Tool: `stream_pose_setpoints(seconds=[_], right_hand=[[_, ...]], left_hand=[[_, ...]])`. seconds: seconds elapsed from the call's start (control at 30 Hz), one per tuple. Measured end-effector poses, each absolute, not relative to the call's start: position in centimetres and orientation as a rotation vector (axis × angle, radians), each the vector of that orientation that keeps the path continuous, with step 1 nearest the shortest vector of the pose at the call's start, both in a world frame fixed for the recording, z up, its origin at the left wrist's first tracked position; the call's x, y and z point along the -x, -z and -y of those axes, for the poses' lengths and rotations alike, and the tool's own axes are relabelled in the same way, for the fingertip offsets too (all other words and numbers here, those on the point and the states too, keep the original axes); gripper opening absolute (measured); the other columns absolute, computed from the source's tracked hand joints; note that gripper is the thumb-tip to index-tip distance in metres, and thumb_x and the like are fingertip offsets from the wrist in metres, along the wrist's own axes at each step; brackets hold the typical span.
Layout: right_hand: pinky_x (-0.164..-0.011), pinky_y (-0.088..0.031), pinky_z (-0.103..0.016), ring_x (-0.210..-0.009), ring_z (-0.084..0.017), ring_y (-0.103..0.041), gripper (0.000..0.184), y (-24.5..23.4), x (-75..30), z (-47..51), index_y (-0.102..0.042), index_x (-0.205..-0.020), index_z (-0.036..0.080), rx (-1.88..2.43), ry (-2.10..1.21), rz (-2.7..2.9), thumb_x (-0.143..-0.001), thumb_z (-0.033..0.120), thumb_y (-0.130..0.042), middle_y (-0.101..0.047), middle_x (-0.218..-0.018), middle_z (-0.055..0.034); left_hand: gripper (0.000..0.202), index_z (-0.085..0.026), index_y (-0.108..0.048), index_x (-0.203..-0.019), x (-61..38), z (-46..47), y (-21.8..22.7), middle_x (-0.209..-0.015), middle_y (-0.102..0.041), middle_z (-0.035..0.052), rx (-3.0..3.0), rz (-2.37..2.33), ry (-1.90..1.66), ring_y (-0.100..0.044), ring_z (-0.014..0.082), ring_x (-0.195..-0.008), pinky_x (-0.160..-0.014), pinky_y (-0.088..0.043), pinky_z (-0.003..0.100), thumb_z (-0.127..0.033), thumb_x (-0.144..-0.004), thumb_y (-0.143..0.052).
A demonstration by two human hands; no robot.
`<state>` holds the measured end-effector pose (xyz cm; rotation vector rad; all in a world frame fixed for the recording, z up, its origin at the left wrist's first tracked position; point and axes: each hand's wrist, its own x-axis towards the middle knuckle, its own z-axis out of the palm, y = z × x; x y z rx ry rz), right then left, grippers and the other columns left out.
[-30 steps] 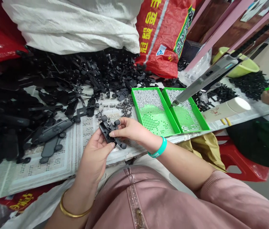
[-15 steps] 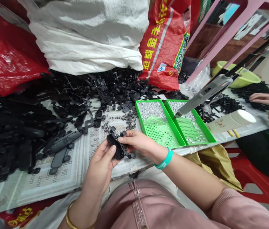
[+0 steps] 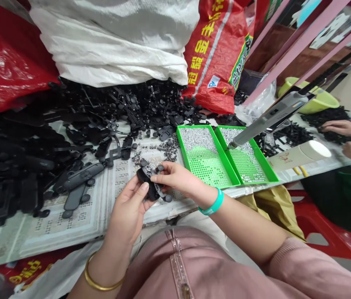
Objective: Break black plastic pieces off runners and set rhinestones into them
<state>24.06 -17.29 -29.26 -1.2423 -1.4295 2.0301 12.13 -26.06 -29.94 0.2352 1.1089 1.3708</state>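
Note:
My left hand point(image 3: 133, 203) is closed around the near left side of a black plastic part with round knobbed ends point(image 3: 153, 190), its thumb lying on top. My right hand point(image 3: 175, 178) pinches the same part from the right, thumb across its upper face. Both hands hold it just above the table's front edge. The fingers under the part are hidden. Left of my hands, similar finished-looking black pieces point(image 3: 84, 176) lie on the patterned table cover point(image 3: 101, 216). Small dark bits point(image 3: 169, 150) are scattered just beyond the part.
Two green trays point(image 3: 236, 178) of small silvery screws stand to the right, an electric screwdriver point(image 3: 256, 124) hanging over them. Black parts point(image 3: 132, 104) heap along the back, before a white sack point(image 3: 116, 45) and red bag point(image 3: 213, 58). A white cup point(image 3: 300, 155) and another person's hands point(image 3: 346, 128) are farther right.
The whole view has shifted slightly, so the scene sits a little higher. Both hands keep hold of the black part in nearly the same pose. More of the other person's wrist shows.

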Motion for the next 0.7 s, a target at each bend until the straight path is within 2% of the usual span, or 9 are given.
stream_pose_setpoints(seconds=[0.13,0.4,0.57,0.7], right_hand=[[-0.043,-0.042,-0.017,-0.046,-0.005,-0.048,0.017,29.19,-24.17,17.41,-0.051,-0.076,0.016,1.281,-1.969,1.477,-0.073,0.02,-0.068,-0.049,-0.056,0.0066],[-0.05,-0.043,-0.021,-0.051,-0.007,-0.048,0.007,29.24,-24.73,17.1,-0.057,-0.075,0.015,1.329,-1.931,1.675,-0.079,0.02,-0.059,-0.052,-0.061,0.0037],[-0.054,-0.041,-0.02,-0.052,-0.006,-0.047,0.008,29.48,-24.96,16.68,-0.062,-0.079,0.014,1.258,-1.872,1.658,-0.073,0.016,-0.066,-0.052,-0.057,0.0058],[-0.05,-0.038,-0.018,-0.049,-0.005,-0.047,0.014,29.61,-24.78,16.69,-0.056,-0.077,0.014,1.255,-1.961,1.468,-0.069,0.01,-0.067,-0.052,-0.056,0.0074]], left_hand=[[0.042,-0.02,-0.061,-0.115,-12.43,26.11,29.89,-0.119,-0.063,0.0079,-0.265,-1.128,-1.383,-0.063,0.0162,-0.091,-0.071,-0.055,0.028,-0.024,-0.073,-0.069],[0.041,-0.022,-0.062,-0.114,-12.77,26.15,30.22,-0.12,-0.063,0.0071,-0.265,-1.123,-1.369,-0.064,0.0171,-0.092,-0.076,-0.055,0.03,-0.024,-0.074,-0.068],[0.041,-0.023,-0.063,-0.114,-12.79,26.17,30.31,-0.117,-0.064,0.0059,-0.255,-1.115,-1.347,-0.064,0.0154,-0.088,-0.074,-0.056,0.029,-0.024,-0.073,-0.069],[0.042,-0.023,-0.063,-0.114,-12.91,26.06,30.33,-0.114,-0.065,0.0054,-0.25,-1.085,-1.338,-0.064,0.0141,-0.085,-0.07,-0.057,0.028,-0.022,-0.073,-0.068]])
